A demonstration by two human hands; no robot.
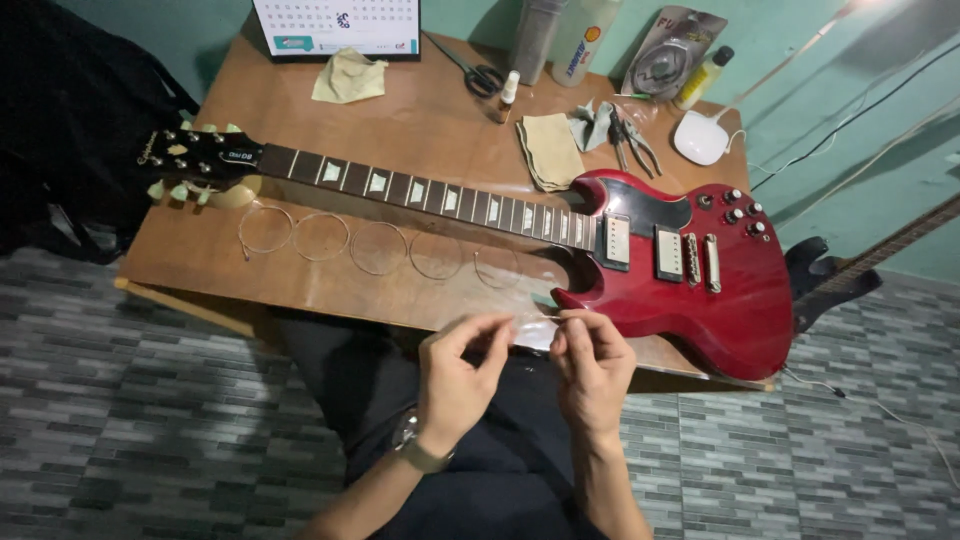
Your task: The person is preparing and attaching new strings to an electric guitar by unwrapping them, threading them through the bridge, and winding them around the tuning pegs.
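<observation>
A dark red electric guitar (690, 270) lies across a low wooden table (400, 120), its black headstock (195, 160) to the left and no strings on the neck. Several coiled guitar strings (375, 245) lie in a row on the table below the neck. My left hand (460, 375) and my right hand (590, 365) are close together over my lap at the table's front edge. Both pinch a thin coiled string (530, 318) between their fingertips. A watch sits on my left wrist.
At the back of the table are a desk calendar (335, 25), a yellow cloth (348, 76), scissors (478, 72), a small bottle (508, 92), a folded tan cloth (548, 150), pliers (630, 140), spray cans and a white mouse-shaped device (700, 137). Grey tiled floor surrounds the table.
</observation>
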